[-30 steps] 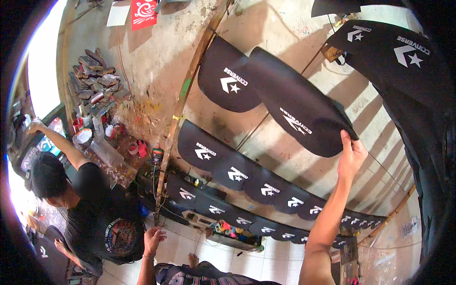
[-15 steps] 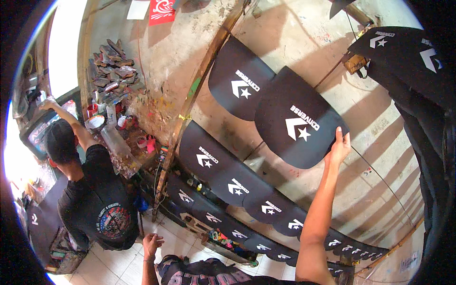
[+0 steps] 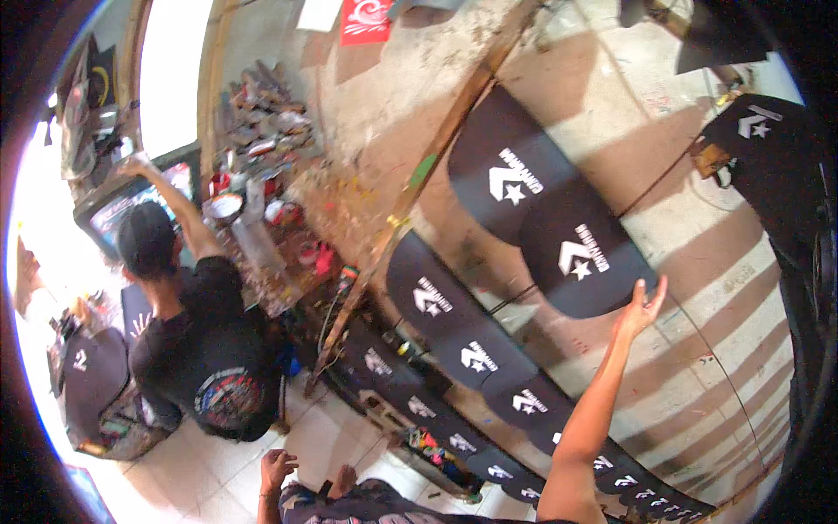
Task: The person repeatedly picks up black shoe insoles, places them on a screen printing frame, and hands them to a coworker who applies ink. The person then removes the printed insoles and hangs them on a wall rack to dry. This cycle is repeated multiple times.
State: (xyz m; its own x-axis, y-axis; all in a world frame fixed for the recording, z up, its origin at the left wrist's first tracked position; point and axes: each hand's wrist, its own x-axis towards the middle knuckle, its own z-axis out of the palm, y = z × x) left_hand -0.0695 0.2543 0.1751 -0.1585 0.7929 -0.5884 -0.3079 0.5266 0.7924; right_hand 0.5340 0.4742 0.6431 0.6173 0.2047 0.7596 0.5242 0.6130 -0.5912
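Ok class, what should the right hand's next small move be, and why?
Perhaps ease the right hand off the white-printed black panel: it looks spread open at the panel's edge, and that panel overlaps the matching panel beside it.

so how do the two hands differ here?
The right hand is raised at the edge of a black panel; the left hand is low, away from that panel. The right hand is spread; the left hand looks loosely curled. Both are bare.

By my right fingers [image 3: 661, 290], the black panel [image 3: 587, 266] looks smooth and matt. The wooden beam [image 3: 467, 103] looks rough; near me, floor tiles [image 3: 205, 482] look smooth.
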